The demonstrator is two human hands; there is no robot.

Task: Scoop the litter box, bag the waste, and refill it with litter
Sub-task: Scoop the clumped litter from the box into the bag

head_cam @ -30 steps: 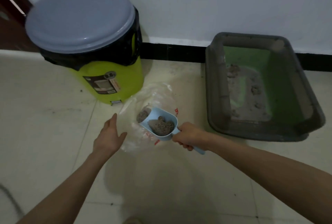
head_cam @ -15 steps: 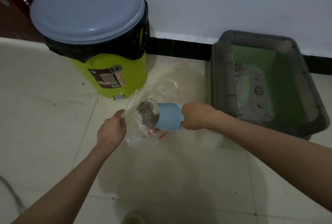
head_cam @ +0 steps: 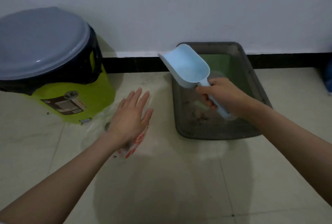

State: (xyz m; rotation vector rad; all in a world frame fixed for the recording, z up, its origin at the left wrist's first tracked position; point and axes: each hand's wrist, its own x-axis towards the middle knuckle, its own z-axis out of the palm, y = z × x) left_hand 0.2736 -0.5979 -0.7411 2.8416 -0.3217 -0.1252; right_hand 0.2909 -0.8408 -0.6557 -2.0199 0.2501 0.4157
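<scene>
tiled floor [head_cam: 179, 178], right hand [head_cam: 222, 96] gripping empty scoop [head_cam: 188, 67] over litter box [head_cam: 255, 80], left hand [head_cam: 132, 116] flat above bag [head_cam: 136, 143]

Little can be read. A dark label [head_cam: 67, 104] is stuck on the front of the lime-green bin [head_cam: 75, 98]; at its top a figure that looks like "8.8L" can just be made out, though it is blurred, and the smaller print below it cannot be read. Red printing [head_cam: 136, 143] is seen on the clear plastic bag [head_cam: 100, 121] on the floor, too crumpled to be deciphered.
</scene>
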